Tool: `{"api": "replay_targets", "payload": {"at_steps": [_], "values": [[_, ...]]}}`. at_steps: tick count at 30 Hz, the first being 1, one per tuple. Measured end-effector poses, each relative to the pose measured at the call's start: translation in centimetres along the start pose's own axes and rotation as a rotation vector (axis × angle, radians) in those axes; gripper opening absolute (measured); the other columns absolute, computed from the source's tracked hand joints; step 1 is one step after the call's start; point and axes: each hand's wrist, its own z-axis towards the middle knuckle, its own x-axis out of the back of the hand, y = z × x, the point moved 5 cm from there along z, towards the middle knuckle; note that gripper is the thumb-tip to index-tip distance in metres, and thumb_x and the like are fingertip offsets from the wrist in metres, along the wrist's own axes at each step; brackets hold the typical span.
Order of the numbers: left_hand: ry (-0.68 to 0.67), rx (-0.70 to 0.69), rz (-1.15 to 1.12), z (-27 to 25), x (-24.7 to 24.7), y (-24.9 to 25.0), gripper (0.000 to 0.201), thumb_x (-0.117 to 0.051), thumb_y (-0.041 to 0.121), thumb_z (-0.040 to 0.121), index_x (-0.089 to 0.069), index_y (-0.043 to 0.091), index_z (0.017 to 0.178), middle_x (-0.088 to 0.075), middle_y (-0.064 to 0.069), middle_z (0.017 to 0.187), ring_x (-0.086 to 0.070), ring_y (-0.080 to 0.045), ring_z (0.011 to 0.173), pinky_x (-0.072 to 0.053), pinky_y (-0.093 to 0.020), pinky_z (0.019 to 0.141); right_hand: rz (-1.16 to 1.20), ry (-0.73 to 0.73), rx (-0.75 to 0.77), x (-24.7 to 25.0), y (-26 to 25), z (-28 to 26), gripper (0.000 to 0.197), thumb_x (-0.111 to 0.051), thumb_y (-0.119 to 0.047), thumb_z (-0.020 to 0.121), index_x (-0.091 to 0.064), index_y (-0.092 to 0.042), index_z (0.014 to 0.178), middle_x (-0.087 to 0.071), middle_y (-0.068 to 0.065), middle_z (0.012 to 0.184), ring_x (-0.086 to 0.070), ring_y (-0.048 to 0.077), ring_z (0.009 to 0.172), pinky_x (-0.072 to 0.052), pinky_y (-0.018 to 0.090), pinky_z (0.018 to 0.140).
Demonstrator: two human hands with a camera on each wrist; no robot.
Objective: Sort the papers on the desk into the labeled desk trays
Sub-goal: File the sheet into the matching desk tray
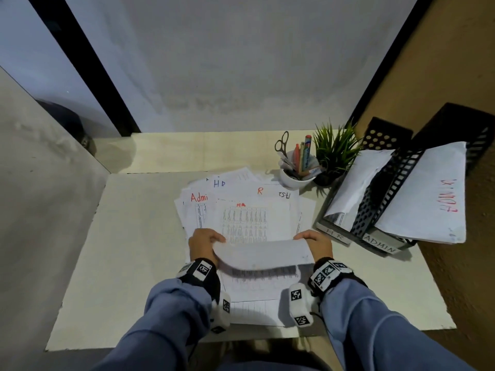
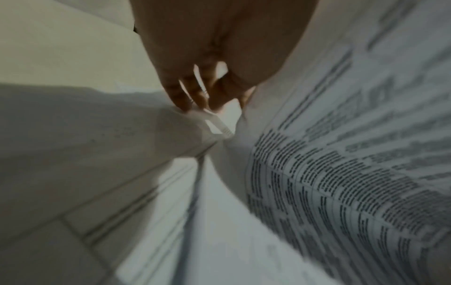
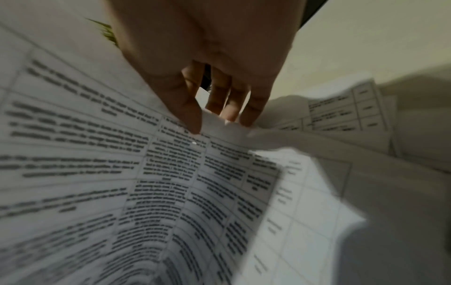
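Observation:
A loose pile of printed papers lies mid-desk, with handwritten "Admin", "HR" and "R" marks at their tops. Both hands hold one printed sheet, curled back toward me with its blank side up. My left hand pinches its left corner; my right hand pinches its right edge. In the wrist views the printed table text faces the cameras. At the right stand black mesh trays labelled "HR" and "ADMIN", each holding papers.
A white cup with pens and scissors and a small green plant stand behind the pile, left of the trays. A grey partition wall rises behind the desk, a brown wall at right. The desk's near edge is by my forearms.

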Motion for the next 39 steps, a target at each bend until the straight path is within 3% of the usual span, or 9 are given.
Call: {"api": "replay_targets", "payload": {"at_steps": [3,5,9,15,18,22,27,36,39], "values": [[0.140,0.113,0.101,0.2,1.1,-0.2,0.029,-0.049,-0.007,0.083,-0.060,0.005,0.107,-0.060,-0.015,0.115,-0.059,-0.033,0.102,-0.047,-0.035,0.088,0.058,-0.040,-0.045,-1.0,-0.3,-0.8,0.038,-0.047,0.023,0.073,-0.059,-0.007,0.053,-0.056,0.007,0.054,-0.053,0.018,0.054,-0.044,0.017,0.047],[0.126,0.130,0.165,0.5,1.1,-0.1,0.024,-0.053,0.004,0.087,-0.056,0.004,0.111,-0.061,-0.015,0.114,-0.059,-0.033,0.100,-0.047,-0.036,0.083,0.138,-0.056,-0.091,-1.5,0.0,-1.0,0.036,-0.047,0.025,0.074,-0.061,-0.004,0.057,-0.061,0.007,0.058,-0.058,0.020,0.062,-0.050,0.019,0.051],[0.050,0.227,0.154,1.0,1.0,-0.1,0.024,-0.054,0.003,0.086,-0.060,0.003,0.109,-0.064,-0.017,0.112,-0.060,-0.034,0.102,-0.048,-0.034,0.082,0.167,-0.091,-0.176,-1.5,0.8,-0.3,0.023,-0.048,0.025,0.074,-0.063,0.011,0.084,-0.065,0.019,0.084,-0.059,0.030,0.083,-0.051,0.031,0.069],[-0.078,0.221,0.025,0.6,0.4,-0.2,0.010,-0.061,0.005,0.084,-0.053,0.011,0.085,-0.057,-0.008,0.090,-0.053,-0.025,0.087,-0.042,-0.028,0.077,0.137,-0.138,-0.183,-1.1,1.0,-0.5,0.027,-0.054,0.026,0.061,-0.059,0.000,0.066,-0.065,0.027,0.084,-0.060,0.036,0.085,-0.051,0.043,0.078],[-0.055,0.165,-0.094,0.8,0.2,-0.2,0.032,-0.054,-0.009,0.080,-0.045,0.020,0.068,-0.048,-0.004,0.074,-0.046,-0.022,0.080,-0.038,-0.029,0.072,0.220,-0.186,-0.194,-1.4,1.1,-1.0,0.028,-0.058,0.025,0.058,-0.059,0.001,0.072,-0.066,0.031,0.099,-0.062,0.043,0.095,-0.050,0.055,0.089],[-0.068,0.152,-0.304,0.8,0.3,0.2,0.025,-0.051,-0.004,0.076,-0.051,0.021,0.070,-0.058,-0.010,0.082,-0.060,-0.033,0.083,-0.053,-0.044,0.078,0.240,-0.175,-0.119,-1.4,0.0,-1.3,0.025,-0.064,0.022,0.061,-0.058,0.002,0.074,-0.062,0.029,0.082,-0.062,0.036,0.082,-0.055,0.042,0.075],[-0.054,0.112,-0.420,1.1,0.8,1.0,0.023,-0.047,-0.008,0.085,-0.058,0.011,0.080,-0.064,-0.017,0.089,-0.059,-0.024,0.075,-0.053,-0.045,0.077,0.249,-0.146,-0.059,-1.6,-1.6,-1.6,0.026,-0.058,0.025,0.070,-0.054,-0.001,0.069,-0.058,0.015,0.069,-0.057,0.025,0.065,-0.053,0.023,0.050],[-0.121,0.122,-0.641,1.4,1.8,1.1,0.044,-0.090,0.033,0.049,-0.076,0.021,0.089,-0.074,-0.004,0.102,-0.068,-0.027,0.099,-0.052,-0.044,0.089,0.342,-0.156,-0.106,-1.8,-1.9,-0.6,0.034,-0.053,0.026,0.070,-0.062,0.003,0.094,-0.067,0.025,0.097,-0.065,0.039,0.089,-0.053,0.047,0.083],[-0.069,0.131,-0.608,1.3,2.2,1.4,0.014,-0.084,0.032,0.064,-0.075,0.024,0.071,-0.074,0.003,0.085,-0.068,-0.024,0.086,-0.054,-0.043,0.085,0.263,-0.175,-0.086,-1.9,-2.4,-0.9,0.027,-0.052,0.025,0.074,-0.065,0.004,0.085,-0.064,0.016,0.077,-0.060,0.032,0.074,-0.054,0.024,0.061]]}}
